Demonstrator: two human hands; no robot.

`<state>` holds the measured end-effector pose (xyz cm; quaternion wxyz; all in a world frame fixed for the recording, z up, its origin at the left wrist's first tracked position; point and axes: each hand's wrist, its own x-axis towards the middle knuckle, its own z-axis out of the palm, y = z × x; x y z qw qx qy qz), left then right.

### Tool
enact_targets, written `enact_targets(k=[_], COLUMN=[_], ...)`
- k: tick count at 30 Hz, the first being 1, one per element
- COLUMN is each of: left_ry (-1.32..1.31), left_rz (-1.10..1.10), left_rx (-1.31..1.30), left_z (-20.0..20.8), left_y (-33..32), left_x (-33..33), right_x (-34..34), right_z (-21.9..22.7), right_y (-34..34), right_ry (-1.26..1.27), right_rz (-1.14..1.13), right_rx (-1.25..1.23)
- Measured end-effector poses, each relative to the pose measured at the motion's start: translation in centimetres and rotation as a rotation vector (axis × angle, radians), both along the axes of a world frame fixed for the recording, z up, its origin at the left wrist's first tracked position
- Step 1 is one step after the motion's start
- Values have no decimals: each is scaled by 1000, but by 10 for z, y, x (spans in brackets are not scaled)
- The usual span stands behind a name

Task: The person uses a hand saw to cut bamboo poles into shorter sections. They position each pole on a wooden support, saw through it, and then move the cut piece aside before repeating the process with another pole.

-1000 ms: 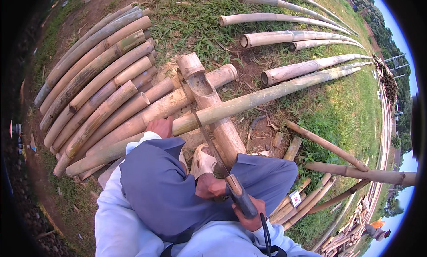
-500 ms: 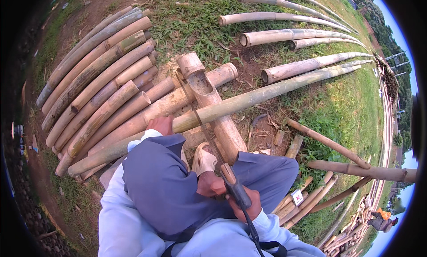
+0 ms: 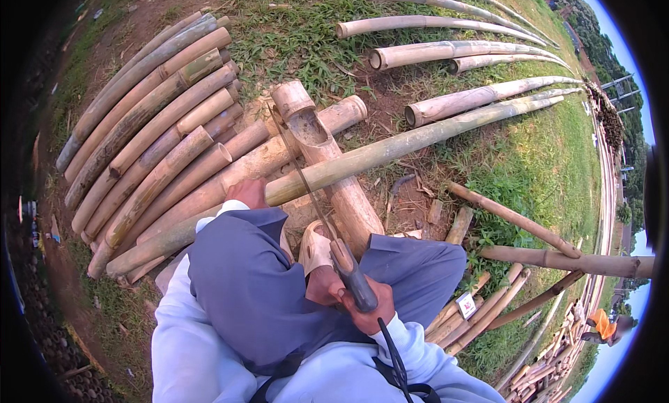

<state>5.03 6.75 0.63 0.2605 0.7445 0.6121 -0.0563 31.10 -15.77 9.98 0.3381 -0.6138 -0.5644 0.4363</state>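
A long green-grey bamboo pole (image 3: pixel 397 146) slants across in front of me, passing over a thick notched bamboo support (image 3: pixel 341 187). Around the pole, beside my raised knee, my left hand (image 3: pixel 247 192) is closed. My right hand (image 3: pixel 371 309) grips the dark handle of a handsaw (image 3: pixel 354 281) above my lap. The saw's long thin blade lies across the pole just right of my left hand, its tip beyond the pole, near the notched support. How deep the blade sits in the bamboo I cannot tell. My foot in a beige clog (image 3: pixel 315 248) is by the support's near end.
Cut bamboo lengths (image 3: pixel 150 117) lie stacked side by side at the left. Several long poles (image 3: pixel 460 51) stretch over the grass at the far right. Crossed bamboo props (image 3: pixel 557 263) and shorter pieces (image 3: pixel 481 319) lie at my right. Another person (image 3: pixel 603 326) in orange is in the distance.
My right hand has pushed the saw forward and slightly left, so more of the blade reaches beyond the pole. My left hand keeps its hold. The distant person has shifted posture.
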Motion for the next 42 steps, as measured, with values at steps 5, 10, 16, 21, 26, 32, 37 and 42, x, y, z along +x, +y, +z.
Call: enact_targets(k=[5,10,16,21,26,32,37,42], left_ry=[41,-11,32,-7,12,0,25,-9], left_rz=[-13,18,7,19,8,39,25,12], left_rx=[-103,-113,-78,-94,-85,-47,-103,-94], left_z=[-8,5,-19,-2,-5,-25,-8,-4], left_y=[-12,-11,-6,-13,-10,-8,-12,-8], left_x=[-7,8,-9,-5,4,-11,-6,4], right_x=[41,15,-6,39,11,-3,42,17], right_z=[58,-5,4,67,-3,-12,77,-3], right_y=[-55,22,22,-58,39,23,-61,16], right_ry=[-132,58,59,-61,64,125,-61,83], right_rz=[58,15,-27,28,21,-29,0,-3], right_rx=[-216,-77,-101,-205,-168,-116,-268,-153])
